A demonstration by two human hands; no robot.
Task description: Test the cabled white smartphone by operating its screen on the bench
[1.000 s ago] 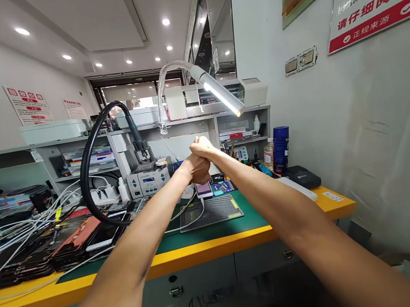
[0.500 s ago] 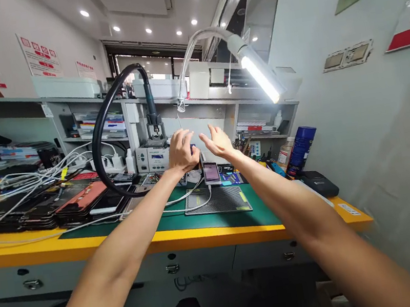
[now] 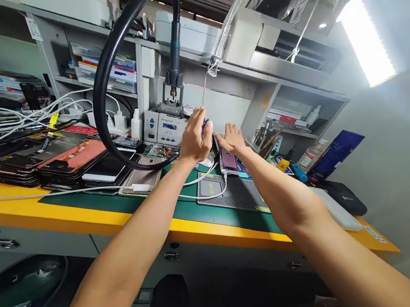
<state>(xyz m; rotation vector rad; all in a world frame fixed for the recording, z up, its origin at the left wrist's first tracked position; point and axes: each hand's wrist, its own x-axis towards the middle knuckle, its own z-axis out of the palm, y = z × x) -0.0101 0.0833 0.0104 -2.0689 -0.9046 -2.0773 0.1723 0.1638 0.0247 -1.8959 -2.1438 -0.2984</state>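
Note:
Both arms reach forward over a green mat (image 3: 182,209) on the workbench. My left hand (image 3: 196,142) is open with its fingers extended, in front of a grey soldering or hot-air station (image 3: 164,131). Beside it my right hand (image 3: 232,140) is open, fingers spread, just above a phone (image 3: 228,161) with a lit purple-pink screen. A white cable (image 3: 225,178) is plugged into the phone's lower end. The phone stands at the back of a perforated metal plate (image 3: 237,193). Whether the right fingertips touch the phone I cannot tell. Something blue behind the left hand is mostly hidden.
A thick black hose (image 3: 101,87) loops up at the left. Stacked phones and screens (image 3: 70,162) and tangled white cables (image 3: 24,117) cover the left side. A bright lamp (image 3: 366,39) hangs at the right, above a blue can (image 3: 339,153) and a black case (image 3: 342,196).
The view has tilted and come closer to the bench. My left hand's fingers have straightened upward. The right hand has lowered toward the phone and turned more palm-down.

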